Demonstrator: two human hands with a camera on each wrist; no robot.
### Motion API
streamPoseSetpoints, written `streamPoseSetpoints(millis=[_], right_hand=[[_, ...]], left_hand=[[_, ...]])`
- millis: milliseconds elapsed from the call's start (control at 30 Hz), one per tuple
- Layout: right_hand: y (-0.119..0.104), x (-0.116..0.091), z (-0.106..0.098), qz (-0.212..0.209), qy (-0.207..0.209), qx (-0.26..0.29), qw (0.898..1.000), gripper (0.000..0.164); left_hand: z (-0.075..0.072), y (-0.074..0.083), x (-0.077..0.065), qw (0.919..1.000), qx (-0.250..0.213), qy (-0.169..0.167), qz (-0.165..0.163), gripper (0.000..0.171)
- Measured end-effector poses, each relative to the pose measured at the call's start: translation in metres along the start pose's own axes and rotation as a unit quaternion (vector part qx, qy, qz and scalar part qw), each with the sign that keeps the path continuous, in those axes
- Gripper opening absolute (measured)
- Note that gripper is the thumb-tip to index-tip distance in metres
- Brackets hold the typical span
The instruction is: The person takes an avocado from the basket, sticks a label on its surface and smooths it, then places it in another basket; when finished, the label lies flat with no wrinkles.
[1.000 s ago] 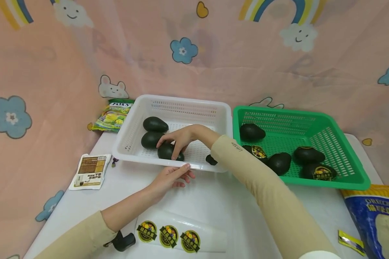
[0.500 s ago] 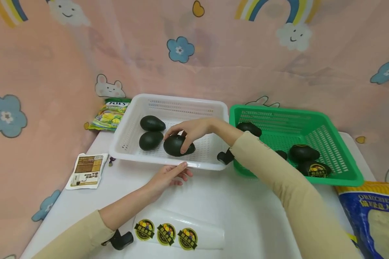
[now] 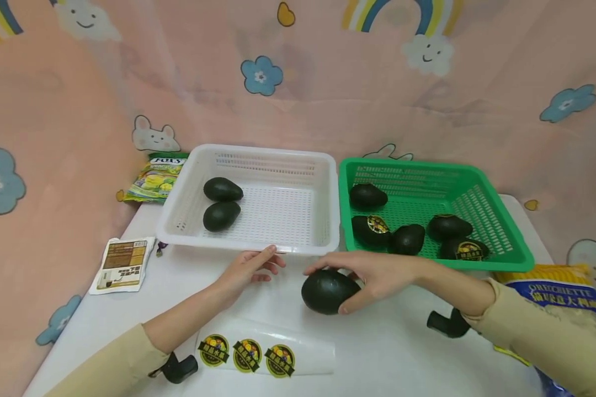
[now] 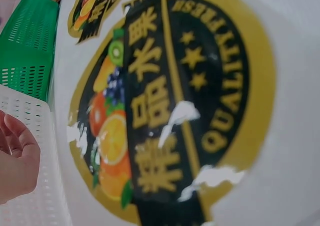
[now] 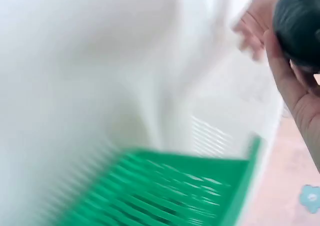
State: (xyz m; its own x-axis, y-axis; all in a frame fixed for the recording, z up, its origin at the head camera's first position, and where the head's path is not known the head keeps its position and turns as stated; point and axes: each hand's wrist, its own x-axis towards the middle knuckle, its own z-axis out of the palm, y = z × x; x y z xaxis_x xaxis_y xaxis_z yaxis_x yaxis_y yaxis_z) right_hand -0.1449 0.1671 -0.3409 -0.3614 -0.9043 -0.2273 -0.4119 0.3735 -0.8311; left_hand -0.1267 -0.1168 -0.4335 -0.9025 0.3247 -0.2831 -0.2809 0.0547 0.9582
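My right hand (image 3: 377, 275) grips a dark avocado (image 3: 325, 292) above the white tabletop, in front of the two baskets. In the right wrist view the fingers curve round this avocado (image 5: 300, 26). My left hand (image 3: 250, 270) is at the front rim of the white basket (image 3: 268, 151), thumb by the edge and fingers loosely bent. Two avocados (image 3: 222, 204) lie at the left inside that basket. Several avocados are in the green basket (image 3: 496, 264), some bearing round labels (image 3: 377, 224). A clear strip (image 3: 313, 358) with three round fruit stickers (image 3: 247, 355) lies nearer me.
A green and yellow candy bag (image 3: 155, 177) stands left of the white basket. A white and brown packet (image 3: 123, 264) lies at the left table edge, with a small wrapped sweet (image 3: 161, 249) beside it. At the right is a blue and yellow pasta bag (image 3: 561, 292).
My right hand has lifted an avocado out of the white basket and carried it right and toward me, over the table. My left hand has stayed at the basket's front rim.
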Motion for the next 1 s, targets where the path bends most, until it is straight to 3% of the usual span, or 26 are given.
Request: streamPoseSetpoints(millis=[200, 400, 500, 600, 667, 700, 767, 800, 867, 900, 933, 1000], right_hand=[[0.044, -0.011, 0.043, 0.022, 0.052, -0.039, 0.998, 0.066], [0.069, -0.010, 0.058, 0.027, 0.079, -0.028, 0.996, 0.069], [0.071, -0.011, 0.058, 0.015, 0.074, -0.022, 0.997, 0.074], [0.070, -0.011, 0.058, 0.008, 0.068, -0.025, 0.997, 0.077], [0.069, -0.011, 0.057, 0.011, 0.067, -0.027, 0.997, 0.079], [0.068, -0.010, 0.057, 0.012, 0.069, -0.031, 0.997, 0.080], [0.067, -0.011, 0.057, 0.015, 0.076, -0.038, 0.996, 0.080], [0.066, -0.011, 0.058, 0.017, 0.082, -0.041, 0.996, 0.080], [0.064, -0.012, 0.059, 0.019, 0.098, -0.054, 0.993, 0.079], [0.063, -0.012, 0.059, 0.014, 0.109, -0.063, 0.992, 0.077], [0.062, -0.012, 0.060, 0.006, 0.121, -0.073, 0.990, 0.074], [0.058, -0.011, 0.062, -0.025, 0.153, -0.097, 0.983, 0.066]], left_hand=[[0.000, 0.000, -0.002, 0.9999, -0.005, 0.014, 0.001, 0.047], [0.003, 0.002, -0.003, 0.9999, -0.007, 0.009, 0.001, 0.051], [0.005, 0.002, -0.006, 0.9997, 0.010, -0.019, 0.010, 0.054], [0.006, 0.001, -0.017, 0.9926, 0.084, -0.080, 0.036, 0.050], [0.006, 0.000, -0.030, 0.9737, 0.173, -0.133, 0.063, 0.049], [0.005, 0.000, -0.037, 0.9577, 0.229, -0.156, 0.077, 0.051], [0.004, -0.001, -0.052, 0.9127, 0.343, -0.194, 0.108, 0.061], [0.003, -0.001, -0.059, 0.8851, 0.398, -0.206, 0.123, 0.068], [0.001, -0.004, -0.069, 0.8340, 0.480, -0.229, 0.147, 0.078], [0.001, -0.006, -0.072, 0.8142, 0.508, -0.235, 0.155, 0.079], [0.000, -0.008, -0.073, 0.8010, 0.523, -0.241, 0.162, 0.077], [-0.001, -0.013, -0.072, 0.7940, 0.529, -0.252, 0.164, 0.069]])
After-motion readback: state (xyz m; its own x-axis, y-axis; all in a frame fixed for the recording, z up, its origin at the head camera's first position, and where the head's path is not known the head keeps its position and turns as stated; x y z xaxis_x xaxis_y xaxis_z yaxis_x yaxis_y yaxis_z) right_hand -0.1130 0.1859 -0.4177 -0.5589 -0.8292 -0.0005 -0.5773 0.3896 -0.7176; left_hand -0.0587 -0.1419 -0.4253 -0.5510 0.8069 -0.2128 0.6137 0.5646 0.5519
